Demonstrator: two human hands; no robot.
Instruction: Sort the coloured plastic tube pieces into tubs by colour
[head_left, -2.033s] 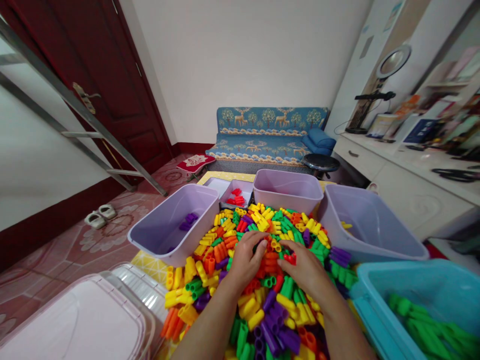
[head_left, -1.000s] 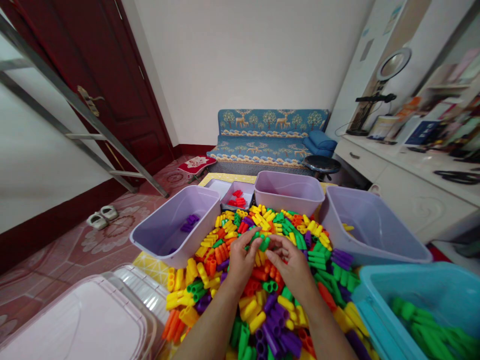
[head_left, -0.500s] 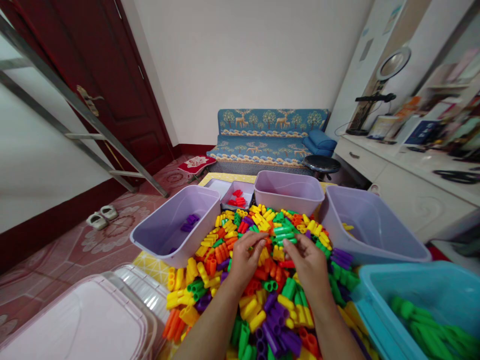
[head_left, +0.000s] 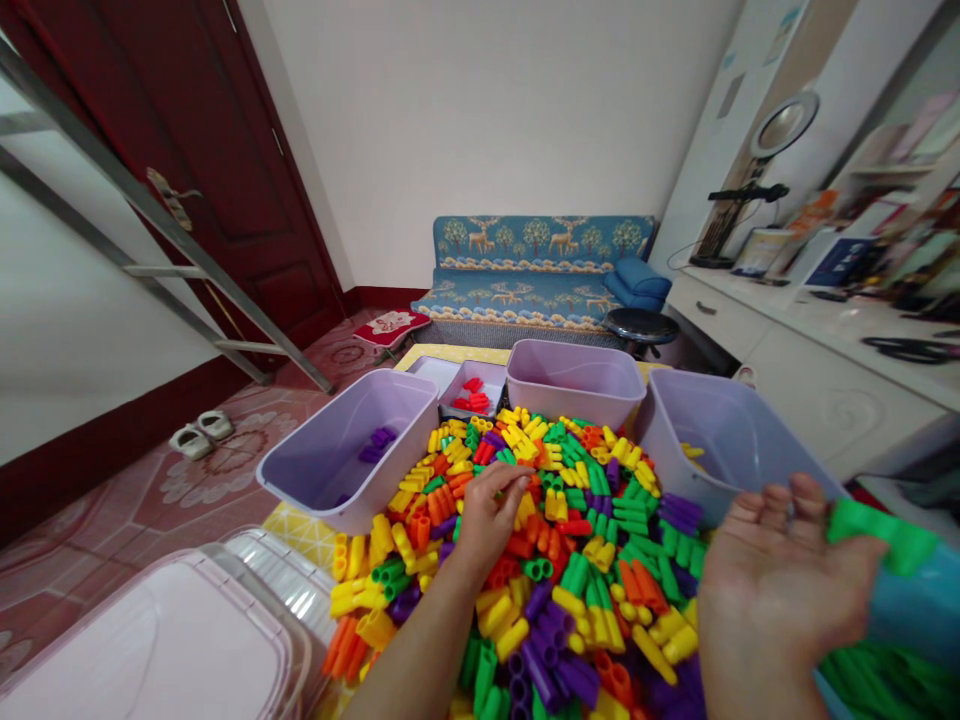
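My left hand (head_left: 491, 510) hovers over the middle of a pile of plastic tube-shaped building blocks (head_left: 551, 640) in yellow, green, orange, purple and red. Its thumb and fingers are drawn together; orange shows at the fingertips, but whether they hold a piece I cannot make out. At the right, my right hand (head_left: 787, 590) is turned palm up with its fingers spread. A blurred green block (head_left: 889, 537) is beside its thumb, above the blue bin (head_left: 911, 610), apparently loose from the fingers. More green blocks (head_left: 892, 685) lie in that bin.
Lilac bins stand around the pile: left with purple blocks (head_left: 349, 450), back (head_left: 574, 385), and right (head_left: 724, 430) with a few yellow ones. A small tray (head_left: 487, 375) holds red pieces. Pale lids (head_left: 157, 640) lie at the front left. A ladder (head_left: 172, 240) leans at the left.
My right hand has swung from the pile's middle to the blue bin at the right, taking a green block along and opening. My left hand has stayed nearly in place.
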